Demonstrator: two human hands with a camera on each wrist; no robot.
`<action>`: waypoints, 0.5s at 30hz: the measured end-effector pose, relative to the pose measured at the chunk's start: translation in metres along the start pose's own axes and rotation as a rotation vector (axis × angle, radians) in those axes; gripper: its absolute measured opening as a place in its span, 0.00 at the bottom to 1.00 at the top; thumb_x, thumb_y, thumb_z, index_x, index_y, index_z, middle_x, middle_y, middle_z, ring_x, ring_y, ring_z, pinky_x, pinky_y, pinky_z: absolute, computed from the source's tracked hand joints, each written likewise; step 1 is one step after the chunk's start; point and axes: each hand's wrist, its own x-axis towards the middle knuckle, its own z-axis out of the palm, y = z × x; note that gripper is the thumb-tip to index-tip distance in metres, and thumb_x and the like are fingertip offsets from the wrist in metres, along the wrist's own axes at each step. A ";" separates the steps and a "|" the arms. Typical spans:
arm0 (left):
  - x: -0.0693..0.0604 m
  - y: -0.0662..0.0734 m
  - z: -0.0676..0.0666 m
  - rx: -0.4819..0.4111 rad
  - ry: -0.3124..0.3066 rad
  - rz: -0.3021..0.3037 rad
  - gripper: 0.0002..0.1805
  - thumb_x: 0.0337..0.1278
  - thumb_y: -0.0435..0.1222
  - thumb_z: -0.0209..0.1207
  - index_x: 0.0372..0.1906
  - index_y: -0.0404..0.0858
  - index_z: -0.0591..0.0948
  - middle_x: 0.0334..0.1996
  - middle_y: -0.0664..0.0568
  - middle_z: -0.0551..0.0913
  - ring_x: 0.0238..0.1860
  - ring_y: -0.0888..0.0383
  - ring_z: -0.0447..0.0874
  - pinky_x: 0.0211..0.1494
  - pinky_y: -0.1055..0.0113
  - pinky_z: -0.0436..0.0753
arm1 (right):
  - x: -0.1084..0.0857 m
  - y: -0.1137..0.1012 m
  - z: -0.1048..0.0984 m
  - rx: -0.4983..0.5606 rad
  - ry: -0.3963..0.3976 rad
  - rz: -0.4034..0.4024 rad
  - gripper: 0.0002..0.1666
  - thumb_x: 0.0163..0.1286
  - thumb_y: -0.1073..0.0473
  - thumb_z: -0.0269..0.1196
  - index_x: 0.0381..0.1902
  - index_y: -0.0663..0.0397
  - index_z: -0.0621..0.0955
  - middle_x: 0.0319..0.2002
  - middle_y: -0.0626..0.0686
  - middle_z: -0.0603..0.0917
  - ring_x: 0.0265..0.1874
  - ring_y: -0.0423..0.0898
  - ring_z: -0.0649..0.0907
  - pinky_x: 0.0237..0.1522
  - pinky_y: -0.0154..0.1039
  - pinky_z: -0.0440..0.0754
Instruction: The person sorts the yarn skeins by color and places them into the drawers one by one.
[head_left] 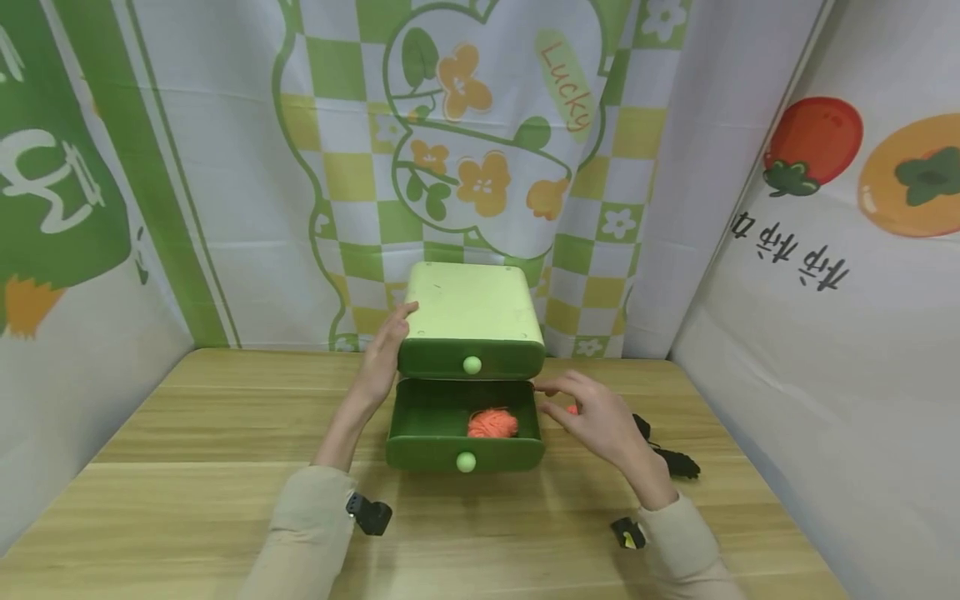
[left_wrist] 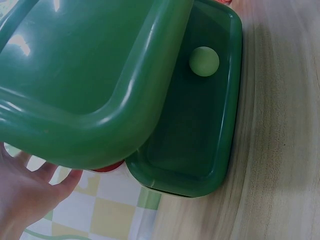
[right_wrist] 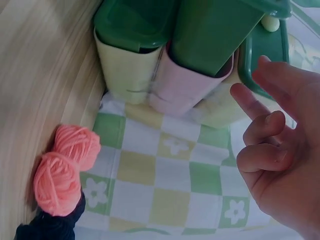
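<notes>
A small drawer cabinet with a pale green top and dark green drawer fronts stands on the table. Its middle drawer is pulled out, and a coral yarn ball lies inside. My left hand rests along the cabinet's left side with fingers extended; in the left wrist view its fingertips are partly hidden behind a drawer. My right hand is just right of the pulled-out drawer, holding nothing. The right wrist view shows its fingers loosely bent. Below the middle drawer sits another drawer, pushed in.
Coral yarn balls lie on the table to the right of the cabinet, partly hidden by my right hand in the head view. Black yarn is beside them. A patterned curtain hangs close behind; white printed walls flank the table.
</notes>
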 end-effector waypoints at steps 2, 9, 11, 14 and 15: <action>-0.001 0.004 0.001 0.002 -0.004 0.000 0.29 0.79 0.47 0.34 0.78 0.43 0.56 0.81 0.47 0.46 0.80 0.44 0.39 0.78 0.35 0.43 | -0.002 0.004 -0.001 -0.005 -0.005 0.008 0.18 0.66 0.53 0.69 0.53 0.44 0.85 0.48 0.46 0.87 0.20 0.32 0.70 0.29 0.32 0.75; -0.001 0.005 0.002 -0.004 -0.006 -0.003 0.29 0.80 0.47 0.33 0.78 0.44 0.56 0.81 0.48 0.47 0.80 0.44 0.39 0.78 0.36 0.43 | -0.009 0.017 -0.003 -0.042 -0.033 0.072 0.18 0.67 0.50 0.67 0.54 0.42 0.84 0.50 0.45 0.86 0.29 0.40 0.81 0.33 0.41 0.81; -0.002 0.005 0.002 -0.002 -0.003 -0.006 0.29 0.80 0.47 0.33 0.78 0.44 0.56 0.80 0.48 0.47 0.80 0.44 0.39 0.78 0.36 0.43 | -0.011 0.022 -0.002 -0.056 -0.040 0.085 0.18 0.67 0.49 0.67 0.54 0.42 0.84 0.49 0.46 0.86 0.30 0.40 0.81 0.31 0.40 0.80; -0.002 0.004 0.001 0.000 0.000 -0.007 0.29 0.80 0.47 0.33 0.78 0.44 0.57 0.80 0.48 0.48 0.80 0.44 0.40 0.78 0.36 0.44 | -0.013 0.030 0.000 -0.051 -0.049 0.093 0.19 0.67 0.49 0.67 0.54 0.45 0.85 0.48 0.48 0.86 0.29 0.42 0.81 0.30 0.39 0.79; -0.002 0.004 0.001 0.001 0.000 -0.006 0.29 0.80 0.47 0.33 0.78 0.44 0.57 0.80 0.48 0.48 0.80 0.44 0.40 0.78 0.36 0.44 | -0.014 0.033 0.001 -0.047 -0.053 0.096 0.19 0.67 0.49 0.67 0.54 0.46 0.85 0.48 0.49 0.86 0.30 0.43 0.82 0.31 0.41 0.80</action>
